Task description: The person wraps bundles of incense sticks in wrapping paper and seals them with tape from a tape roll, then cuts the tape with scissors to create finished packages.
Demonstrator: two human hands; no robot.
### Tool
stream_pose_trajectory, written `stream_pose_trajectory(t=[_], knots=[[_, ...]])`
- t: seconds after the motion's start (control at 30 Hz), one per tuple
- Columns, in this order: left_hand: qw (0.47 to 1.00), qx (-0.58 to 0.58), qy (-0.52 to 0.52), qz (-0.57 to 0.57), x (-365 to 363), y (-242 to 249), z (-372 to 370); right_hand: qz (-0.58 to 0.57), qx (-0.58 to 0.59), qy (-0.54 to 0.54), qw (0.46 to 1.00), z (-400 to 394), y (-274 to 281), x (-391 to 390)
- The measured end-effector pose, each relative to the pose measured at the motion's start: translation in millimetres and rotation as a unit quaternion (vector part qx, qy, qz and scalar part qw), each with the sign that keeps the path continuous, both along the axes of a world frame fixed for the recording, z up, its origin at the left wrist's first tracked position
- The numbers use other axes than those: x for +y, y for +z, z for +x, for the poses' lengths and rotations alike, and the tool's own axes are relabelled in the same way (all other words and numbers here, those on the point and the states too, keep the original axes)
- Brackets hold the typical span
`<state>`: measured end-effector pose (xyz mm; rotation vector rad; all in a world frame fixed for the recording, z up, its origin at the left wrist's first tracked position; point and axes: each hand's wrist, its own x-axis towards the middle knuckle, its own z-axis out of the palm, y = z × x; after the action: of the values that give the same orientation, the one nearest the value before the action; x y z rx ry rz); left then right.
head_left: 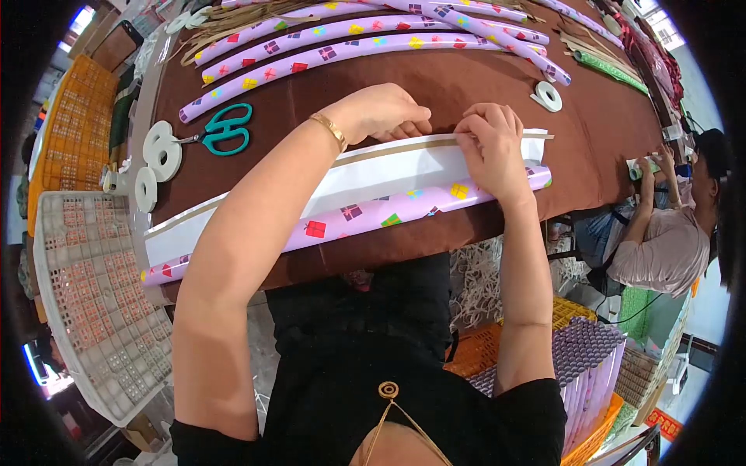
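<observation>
A partly rolled sheet of purple gift wrap [365, 213] lies along the near edge of the brown table [435, 85], its white underside [373, 175] facing up. A tan tape strip [404, 146] runs along the sheet's far edge. My left hand [385, 113], with a gold bracelet on the wrist, presses its fingertips down on that strip. My right hand [489, 144] pinches the strip and the paper edge just to the right of it. The two hands are almost touching.
Several finished purple rolls [334, 43] lie at the far side. Teal scissors [225, 130] and white tape rolls [162, 151] sit at the left, another tape roll [548, 95] at the right. A grey crate [93, 295] stands at the left. Another person [660, 241] sits at the right.
</observation>
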<state>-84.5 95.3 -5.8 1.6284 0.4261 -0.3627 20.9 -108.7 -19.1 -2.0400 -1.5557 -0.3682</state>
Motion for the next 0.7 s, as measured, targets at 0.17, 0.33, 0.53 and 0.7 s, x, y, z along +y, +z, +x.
stream_pose_trajectory(t=[0.17, 0.33, 0.53, 0.7], knots=[[1.0, 0.014, -0.012, 0.002, 0, -2, -1, 0.015, 0.01, 0.0, 1.0, 3, -2, 0], [1.0, 0.008, -0.014, 0.004, 2, -5, -1, 0.018, 0.011, -0.006, 1.0, 2, -2, 0], [1.0, 0.002, -0.023, 0.019, 0, -2, -4, 0.021, 0.008, -0.011, 1.0, 2, -2, -1], [1.0, 0.011, -0.021, 0.004, 2, -3, -9, 0.028, 0.004, -0.012, 1.0, 2, -2, -1]])
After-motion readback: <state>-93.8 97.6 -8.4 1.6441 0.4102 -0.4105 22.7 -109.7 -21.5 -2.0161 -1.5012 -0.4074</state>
